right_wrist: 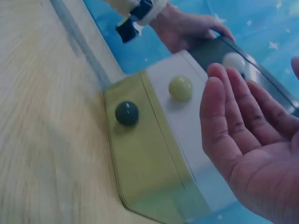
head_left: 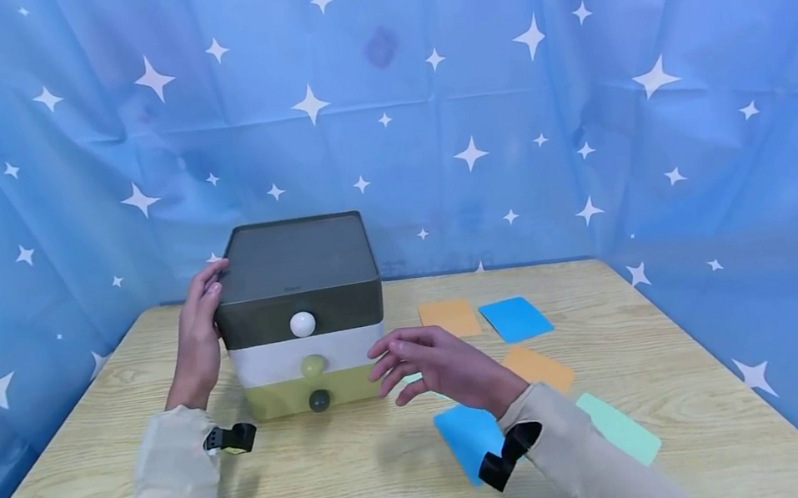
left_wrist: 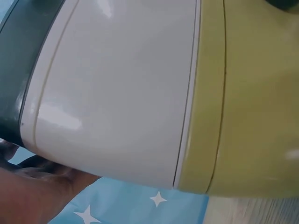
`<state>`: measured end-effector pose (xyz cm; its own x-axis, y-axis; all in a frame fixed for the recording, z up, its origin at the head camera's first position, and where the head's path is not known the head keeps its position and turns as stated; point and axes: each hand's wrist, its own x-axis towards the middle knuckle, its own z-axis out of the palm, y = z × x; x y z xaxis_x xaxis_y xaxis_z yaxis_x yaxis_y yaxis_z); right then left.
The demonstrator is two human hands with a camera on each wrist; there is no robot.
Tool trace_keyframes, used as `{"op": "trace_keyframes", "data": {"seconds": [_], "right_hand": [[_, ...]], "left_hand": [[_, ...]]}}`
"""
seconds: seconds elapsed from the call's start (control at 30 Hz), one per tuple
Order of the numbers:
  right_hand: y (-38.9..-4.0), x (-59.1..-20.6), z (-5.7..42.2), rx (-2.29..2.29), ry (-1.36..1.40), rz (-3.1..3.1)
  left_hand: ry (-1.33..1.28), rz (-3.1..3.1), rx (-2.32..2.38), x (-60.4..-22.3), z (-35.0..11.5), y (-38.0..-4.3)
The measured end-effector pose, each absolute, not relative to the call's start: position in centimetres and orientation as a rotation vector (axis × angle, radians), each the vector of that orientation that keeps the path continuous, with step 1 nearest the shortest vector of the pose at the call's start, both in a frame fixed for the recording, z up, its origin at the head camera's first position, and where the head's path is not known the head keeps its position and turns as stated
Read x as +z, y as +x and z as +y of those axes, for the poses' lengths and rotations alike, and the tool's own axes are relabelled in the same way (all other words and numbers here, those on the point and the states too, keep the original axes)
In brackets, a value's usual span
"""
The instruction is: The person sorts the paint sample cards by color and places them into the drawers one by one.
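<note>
A small three-tier drawer box (head_left: 297, 254) stands at the left of the table, dark grey on top, white in the middle and olive green below. Its drawers carry round knobs: a white knob (head_left: 302, 324), a green knob (head_left: 313, 365) and a dark knob (head_left: 319, 400). Against the box's upper left side rests my left hand (head_left: 196, 335), fingers extended along the dark tier. My right hand (head_left: 445, 365) hovers off the box's front right corner, its fingers loosely bent and holding nothing. In the right wrist view the palm (right_wrist: 266, 163) shows bare.
Coloured sheets lie on the wooden table (head_left: 310, 496) to the right: orange sheets (head_left: 449, 319), blue sheets (head_left: 517, 319) and a green sheet (head_left: 619, 428). Another green piece is partly hidden by my right hand. A blue star-patterned curtain (head_left: 392, 140) surrounds the table's back and sides.
</note>
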<state>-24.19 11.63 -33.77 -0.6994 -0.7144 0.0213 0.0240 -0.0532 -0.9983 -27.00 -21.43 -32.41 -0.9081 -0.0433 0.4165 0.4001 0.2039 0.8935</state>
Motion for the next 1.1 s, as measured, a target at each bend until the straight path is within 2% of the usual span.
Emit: {"op": "trace_keyframes", "data": {"seconds": [0.8,1.1], "right_hand": [[-24.1,-33.2,1.9,-1.956,-0.595,1.661],[-24.1,-32.7,-0.2,-2.089,-0.378,1.692]], "left_hand": [[-0.283,-2.152,-1.675,-32.6,-22.3,-27.4],[-0.273,-2.15,-1.754,-32.6,-22.1,-27.7]]}}
